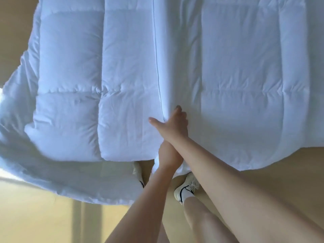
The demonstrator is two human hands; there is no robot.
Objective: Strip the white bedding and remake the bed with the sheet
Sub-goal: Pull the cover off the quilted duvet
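Duvet (175, 58) fills the upper frame. Shoes (185, 188) poke out right below its lower edge, mid-frame, on the floor (263, 172).

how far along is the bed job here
Done: the comforter looks stripped, held over the floor with no bed under it. In hand: both hands grip it at the middle fold, right hand above left hand. Left: no bed or sheet is in view, so the remake looks not yet begun.
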